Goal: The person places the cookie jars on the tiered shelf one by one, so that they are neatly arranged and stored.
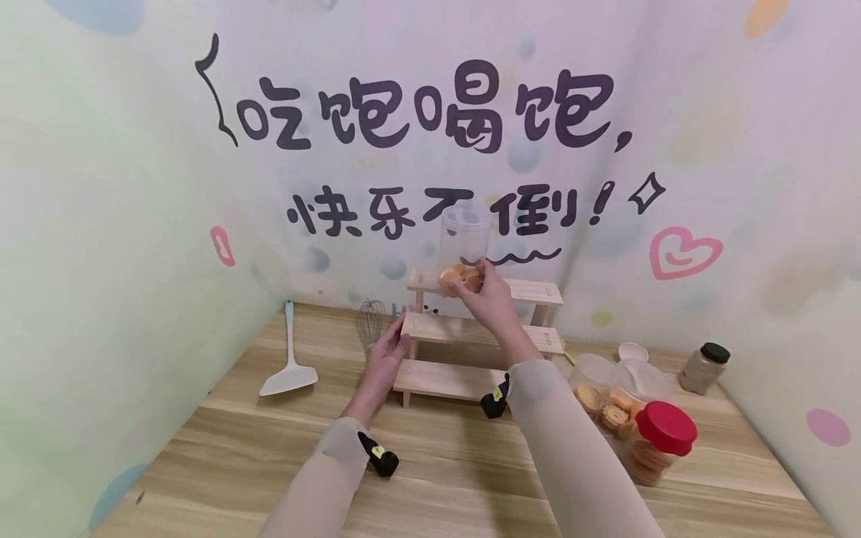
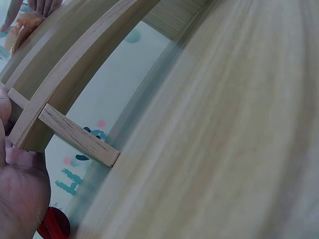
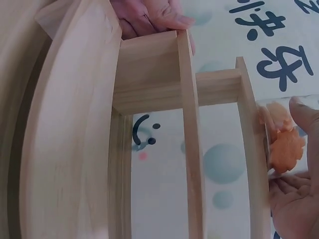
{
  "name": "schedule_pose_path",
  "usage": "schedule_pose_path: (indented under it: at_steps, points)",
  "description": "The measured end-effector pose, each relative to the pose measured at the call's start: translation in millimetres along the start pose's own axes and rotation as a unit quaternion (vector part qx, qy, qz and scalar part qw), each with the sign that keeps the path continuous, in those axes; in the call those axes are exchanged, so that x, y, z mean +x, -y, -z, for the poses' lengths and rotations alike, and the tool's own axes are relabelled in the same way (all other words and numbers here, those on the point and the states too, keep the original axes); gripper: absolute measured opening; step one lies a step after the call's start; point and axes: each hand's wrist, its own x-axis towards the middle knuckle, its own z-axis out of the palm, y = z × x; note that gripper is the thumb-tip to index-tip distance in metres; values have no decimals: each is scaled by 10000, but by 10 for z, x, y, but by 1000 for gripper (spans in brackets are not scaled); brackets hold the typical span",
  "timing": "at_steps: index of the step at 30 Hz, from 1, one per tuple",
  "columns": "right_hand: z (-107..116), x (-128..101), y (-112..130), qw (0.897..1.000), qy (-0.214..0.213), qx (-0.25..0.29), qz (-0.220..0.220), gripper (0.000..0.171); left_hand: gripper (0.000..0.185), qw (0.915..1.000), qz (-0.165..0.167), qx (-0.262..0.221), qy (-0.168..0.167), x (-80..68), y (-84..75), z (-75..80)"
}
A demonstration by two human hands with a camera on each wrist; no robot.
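My right hand (image 1: pixel 496 300) grips a clear plastic jar (image 1: pixel 464 243) with several golden cookies (image 1: pixel 451 279) at its bottom. The jar is upright and lidless, overlapping the left part of the top tier of a three-tier wooden rack (image 1: pixel 449 327). In the right wrist view, the cookies (image 3: pixel 286 149) show right beside the top board, between thumb and fingers. With my left hand (image 1: pixel 383 365) I hold the rack's left end at the middle tier. The right wrist view shows that hand's thumb and fingers (image 3: pixel 154 15) around the board's end.
Left of the rack lie a whisk (image 1: pixel 370 320) and a white spatula (image 1: pixel 291 377) with a light-blue handle. On the right stand a red-lidded cookie jar (image 1: pixel 655 444), clear cookie containers (image 1: pixel 592 377), a white spoon (image 1: pixel 632 351) and a dark-lidded jar (image 1: pixel 703 370). Printed fabric walls (image 1: pixel 740 149) enclose the table.
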Motion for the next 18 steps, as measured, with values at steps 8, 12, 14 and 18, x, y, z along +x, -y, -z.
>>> schedule_pose_path:
  at_steps: [8,12,14,18]
  points:
    - [117,-26,206,9984,-202,468,254,87,58,9999,-76,-17,70,6,-4,-5]
    - [197,-69,272,9974,-173,585,382,92,57,9999,-58,-3,90,5,7,-2]
    - [238,-105,291,9977,-122,563,365,95,56,10000,-24,8,63,2,9,-2]
    - [355,-224,277,9989,-45,375,271,96,57,10000,-9,24,78,-5,12,-11]
